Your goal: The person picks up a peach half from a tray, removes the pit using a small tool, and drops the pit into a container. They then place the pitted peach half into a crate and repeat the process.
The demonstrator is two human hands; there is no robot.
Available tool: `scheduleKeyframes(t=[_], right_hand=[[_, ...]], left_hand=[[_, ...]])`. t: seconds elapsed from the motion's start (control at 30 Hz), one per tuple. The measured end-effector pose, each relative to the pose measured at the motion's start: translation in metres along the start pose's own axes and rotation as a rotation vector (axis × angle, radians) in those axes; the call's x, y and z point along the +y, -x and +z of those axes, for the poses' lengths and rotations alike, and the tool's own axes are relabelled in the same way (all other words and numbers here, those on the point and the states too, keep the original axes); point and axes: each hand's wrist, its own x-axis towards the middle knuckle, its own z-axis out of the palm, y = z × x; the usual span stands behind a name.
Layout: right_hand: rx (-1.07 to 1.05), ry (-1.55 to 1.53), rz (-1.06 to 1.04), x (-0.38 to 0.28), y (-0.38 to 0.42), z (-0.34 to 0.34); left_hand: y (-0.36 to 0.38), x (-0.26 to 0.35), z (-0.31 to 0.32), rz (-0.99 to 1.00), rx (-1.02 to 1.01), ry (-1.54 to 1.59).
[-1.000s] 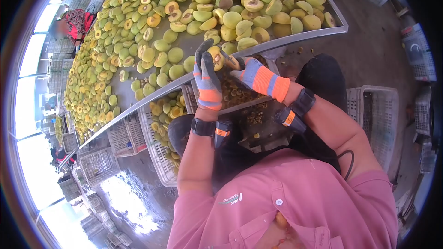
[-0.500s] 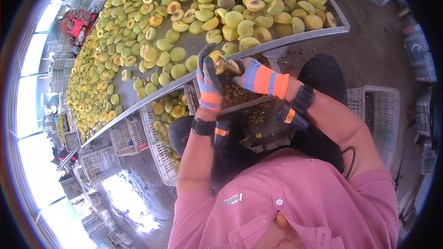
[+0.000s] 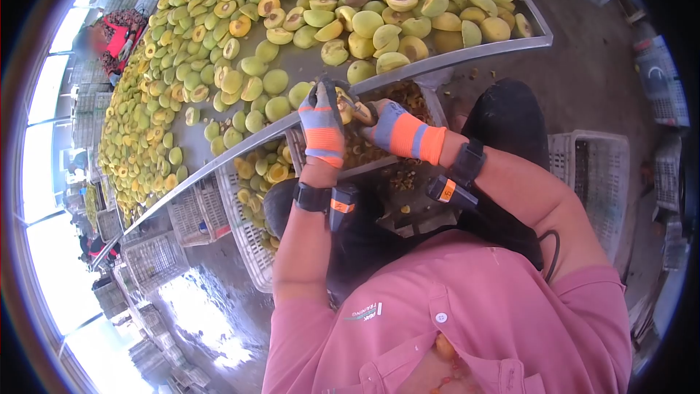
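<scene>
My left hand (image 3: pixel 322 122), in a grey glove with orange bands, is closed around a yellow peach half (image 3: pixel 345 111) just below the table's rim. Most of that fruit is hidden by the fingers. A short tool with a light brown handle (image 3: pixel 364 114) sits in the grip of my right hand (image 3: pixel 402 131), which is gloved the same way. Its tip points into the peach half and cannot be made out. Many halved green-yellow peaches (image 3: pixel 277 108) lie on the metal table (image 3: pixel 292 62) in front of my hands, some with brown pits showing.
Under my hands stands a crate (image 3: pixel 379 166) with brown scraps. Left of it, a white crate (image 3: pixel 255 266) holds peach halves. An empty-looking crate (image 3: pixel 598 135) is at my right. Across the table's far left is another person (image 3: pixel 120 36). The metal rim (image 3: pixel 467 55) runs between me and the fruit.
Both hands have shifted slightly left and down. The left hand has turned so its back faces me more and covers more of the peach half. The tool stays in the right hand.
</scene>
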Motion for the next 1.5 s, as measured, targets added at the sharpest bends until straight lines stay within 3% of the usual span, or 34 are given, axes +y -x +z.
scheduleKeyframes(t=[0.1,0.3,0.4,0.5,0.6,0.7,0.8,0.93,1.0,1.1,1.23,1.4,1.5], right_hand=[[-0.023,-0.214,0.075,-0.006,0.005,0.002],[-0.036,-0.253,0.079,0.015,-0.006,0.006],[0.024,-0.029,-0.149,0.018,-0.006,0.001],[-0.062,-0.170,0.043,0.012,-0.001,-0.004],[-0.237,-0.260,0.246,-0.033,0.022,-0.031],[-0.059,-0.258,-0.001,0.010,0.001,-0.005],[-0.034,-0.202,-0.074,0.019,-0.013,-0.006],[-0.264,-0.397,-0.022,-0.008,0.008,-0.039],[-0.272,-0.542,0.086,-0.010,0.016,-0.044],[-0.460,-0.748,0.181,-0.015,0.019,-0.061],[-0.596,-0.779,0.053,-0.009,0.024,-0.065],[-0.632,-0.638,-0.014,-0.009,0.031,-0.063],[-0.652,-0.899,0.139,-0.010,0.033,-0.053]], left_hand=[[0.012,0.013,0.018,0.001,0.089,0.000],[0.021,0.018,0.033,0.219,0.116,-0.247],[0.017,0.021,0.030,0.006,0.106,-0.044],[0.018,0.023,0.033,0.043,0.086,-0.142],[0.014,0.015,0.033,0.302,0.032,-0.515],[0.008,0.018,0.030,0.376,-0.060,-0.651],[-0.005,0.026,0.031,0.119,-0.133,-0.110],[-0.010,0.039,0.024,-0.051,-0.245,-0.072],[-0.009,0.044,0.024,-0.024,-0.314,-0.040],[0.001,0.051,0.031,0.110,-0.319,-0.053],[0.006,0.051,0.030,0.297,-0.285,-0.209],[0.019,0.064,0.029,0.260,-0.297,-0.222],[0.017,0.068,0.028,0.215,-0.334,-0.192]])
